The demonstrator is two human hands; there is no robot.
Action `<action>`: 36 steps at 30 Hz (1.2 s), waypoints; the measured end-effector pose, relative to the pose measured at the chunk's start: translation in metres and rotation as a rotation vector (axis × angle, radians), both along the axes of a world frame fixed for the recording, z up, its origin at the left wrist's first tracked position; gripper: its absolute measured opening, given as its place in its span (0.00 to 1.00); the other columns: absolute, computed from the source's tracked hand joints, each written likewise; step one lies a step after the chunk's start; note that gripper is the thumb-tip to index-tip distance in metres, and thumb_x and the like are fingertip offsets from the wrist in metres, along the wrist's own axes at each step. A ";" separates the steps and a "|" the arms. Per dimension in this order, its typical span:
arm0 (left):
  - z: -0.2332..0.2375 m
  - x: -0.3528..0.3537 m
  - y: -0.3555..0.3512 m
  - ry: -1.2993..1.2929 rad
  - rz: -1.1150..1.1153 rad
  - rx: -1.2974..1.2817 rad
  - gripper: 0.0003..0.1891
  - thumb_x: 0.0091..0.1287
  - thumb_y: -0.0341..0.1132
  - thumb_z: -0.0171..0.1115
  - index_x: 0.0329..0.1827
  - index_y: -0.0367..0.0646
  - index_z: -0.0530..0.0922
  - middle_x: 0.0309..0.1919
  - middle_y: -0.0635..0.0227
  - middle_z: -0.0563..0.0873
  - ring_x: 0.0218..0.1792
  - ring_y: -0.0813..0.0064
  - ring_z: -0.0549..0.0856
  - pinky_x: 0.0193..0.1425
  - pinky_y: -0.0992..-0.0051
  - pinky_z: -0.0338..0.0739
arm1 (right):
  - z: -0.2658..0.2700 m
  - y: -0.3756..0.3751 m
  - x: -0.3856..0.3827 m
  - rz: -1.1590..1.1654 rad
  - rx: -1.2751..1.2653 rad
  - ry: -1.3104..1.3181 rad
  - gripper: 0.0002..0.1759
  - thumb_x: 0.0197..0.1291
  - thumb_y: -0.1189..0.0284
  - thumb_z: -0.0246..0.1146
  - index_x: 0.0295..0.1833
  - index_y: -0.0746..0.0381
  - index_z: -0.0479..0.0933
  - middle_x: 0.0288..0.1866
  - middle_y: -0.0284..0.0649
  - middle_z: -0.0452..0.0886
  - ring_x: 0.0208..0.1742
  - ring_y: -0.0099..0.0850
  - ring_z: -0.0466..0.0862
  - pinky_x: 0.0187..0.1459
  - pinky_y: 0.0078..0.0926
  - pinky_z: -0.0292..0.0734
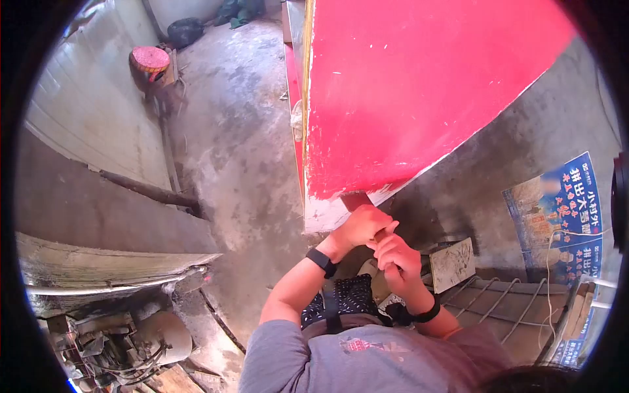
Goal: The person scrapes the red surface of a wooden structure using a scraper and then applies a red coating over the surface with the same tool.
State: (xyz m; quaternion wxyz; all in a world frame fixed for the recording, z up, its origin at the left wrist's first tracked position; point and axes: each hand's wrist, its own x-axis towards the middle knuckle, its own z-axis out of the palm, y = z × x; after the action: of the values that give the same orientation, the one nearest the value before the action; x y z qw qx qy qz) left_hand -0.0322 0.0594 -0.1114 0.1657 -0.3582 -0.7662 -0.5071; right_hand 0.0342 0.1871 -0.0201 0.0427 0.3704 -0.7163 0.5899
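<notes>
My left hand (pixel 359 227), with a dark watch at the wrist, is closed around a scraper. The scraper's flat reddish-brown blade (pixel 354 200) sticks out past that hand and meets the lower edge of a large red panel (pixel 419 98). Just behind it, my right hand (pixel 398 257), with a black band at the wrist, is wrapped round the rear of the handle (pixel 381 234). Pale patches show along the panel's lower edge near the blade, where the red is gone. My fingers cover most of the handle.
A blue printed poster (pixel 563 223) lies at the right. Metal bars (pixel 498 304) and a speckled board (pixel 453 265) are beside me. Machinery (pixel 118 344) stands at lower left, and a round pink-topped stool (pixel 151 59) is by the left wall.
</notes>
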 end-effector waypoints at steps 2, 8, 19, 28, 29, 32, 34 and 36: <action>-0.002 -0.002 0.000 0.010 0.011 -0.032 0.18 0.64 0.40 0.57 0.17 0.41 0.70 0.14 0.59 0.74 0.20 0.56 0.77 0.23 0.64 0.68 | 0.000 -0.003 -0.003 0.000 -0.044 0.024 0.06 0.48 0.85 0.53 0.23 0.67 0.68 0.24 0.40 0.73 0.30 0.32 0.76 0.48 0.35 0.78; -0.055 -0.015 -0.003 -0.198 -0.002 -0.060 0.16 0.62 0.44 0.59 0.20 0.43 0.73 0.17 0.59 0.77 0.24 0.53 0.79 0.26 0.61 0.71 | -0.058 -0.001 -0.028 -0.035 -0.022 -0.137 0.06 0.48 0.86 0.52 0.23 0.67 0.68 0.24 0.40 0.73 0.30 0.34 0.76 0.47 0.38 0.79; 0.021 0.010 -0.020 0.151 -0.022 -0.044 0.17 0.58 0.35 0.61 0.15 0.43 0.66 0.11 0.63 0.68 0.16 0.56 0.72 0.20 0.62 0.63 | 0.006 -0.012 0.012 0.144 -0.104 -0.018 0.06 0.45 0.87 0.50 0.24 0.65 0.68 0.26 0.39 0.72 0.31 0.34 0.75 0.50 0.43 0.78; 0.033 0.019 -0.023 0.139 0.063 -0.010 0.17 0.58 0.33 0.62 0.13 0.42 0.67 0.10 0.60 0.69 0.16 0.55 0.73 0.18 0.62 0.63 | 0.021 -0.011 0.015 0.117 -0.068 -0.014 0.07 0.47 0.87 0.49 0.23 0.66 0.68 0.25 0.38 0.73 0.31 0.33 0.76 0.52 0.43 0.78; 0.034 0.018 -0.023 0.135 0.062 -0.013 0.17 0.58 0.33 0.62 0.13 0.42 0.67 0.10 0.60 0.69 0.16 0.55 0.73 0.18 0.62 0.63 | 0.021 -0.013 0.016 0.117 -0.070 -0.017 0.07 0.47 0.87 0.49 0.23 0.66 0.68 0.25 0.38 0.73 0.31 0.33 0.76 0.52 0.43 0.78; 0.025 0.010 -0.026 0.179 0.061 -0.033 0.18 0.60 0.35 0.60 0.14 0.42 0.67 0.11 0.59 0.69 0.16 0.54 0.73 0.19 0.62 0.63 | 0.013 -0.019 0.008 0.083 -0.104 0.010 0.07 0.48 0.87 0.50 0.23 0.66 0.68 0.25 0.39 0.73 0.30 0.34 0.76 0.50 0.40 0.78; -0.018 0.003 -0.025 -0.017 -0.042 0.041 0.19 0.63 0.37 0.58 0.14 0.41 0.68 0.11 0.57 0.69 0.16 0.52 0.72 0.20 0.61 0.63 | -0.016 -0.021 -0.002 0.030 -0.018 -0.091 0.07 0.49 0.86 0.51 0.23 0.66 0.67 0.25 0.40 0.74 0.30 0.33 0.76 0.46 0.36 0.78; -0.024 0.007 -0.025 -0.058 0.008 -0.031 0.17 0.61 0.39 0.60 0.16 0.43 0.70 0.13 0.59 0.72 0.19 0.54 0.75 0.22 0.62 0.66 | -0.030 -0.020 -0.006 0.041 -0.031 -0.067 0.07 0.50 0.86 0.52 0.23 0.66 0.67 0.25 0.40 0.74 0.30 0.33 0.76 0.45 0.34 0.78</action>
State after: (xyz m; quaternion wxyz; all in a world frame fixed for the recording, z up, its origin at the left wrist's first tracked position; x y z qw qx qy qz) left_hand -0.0248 0.0341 -0.1351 0.1398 -0.3428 -0.7799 -0.5047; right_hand 0.0285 0.1671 -0.0497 0.0125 0.3645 -0.7003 0.6136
